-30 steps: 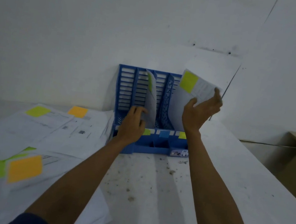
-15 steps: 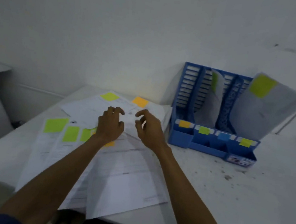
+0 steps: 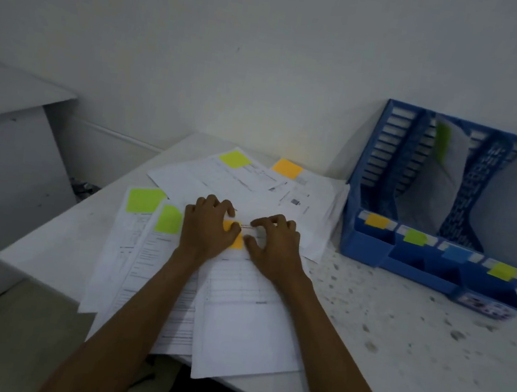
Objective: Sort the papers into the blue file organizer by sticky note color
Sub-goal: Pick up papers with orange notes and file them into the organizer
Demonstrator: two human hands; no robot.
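Now, in the head view, both hands are resting on the top sheet (image 3: pixel 244 319) of the loose papers (image 3: pixel 245 184). The left hand (image 3: pixel 207 227) and right hand (image 3: pixel 273 245) are bending their fingers with the tips down on the paper. I cannot tell if either is pinching it yet.

The sheet's orange sticky note (image 3: pixel 234 237) is peeking out between them, and its long axis is running back toward the person.

The blue file organizer (image 3: pixel 371 250) is standing to the right, nearer the right hand, with its orange-tagged slot (image 3: pixel 377 220) leftmost.

The white counter (image 3: pixel 397 329) is showing dark specks and is butting against a plain white wall (image 3: pixel 237 45).
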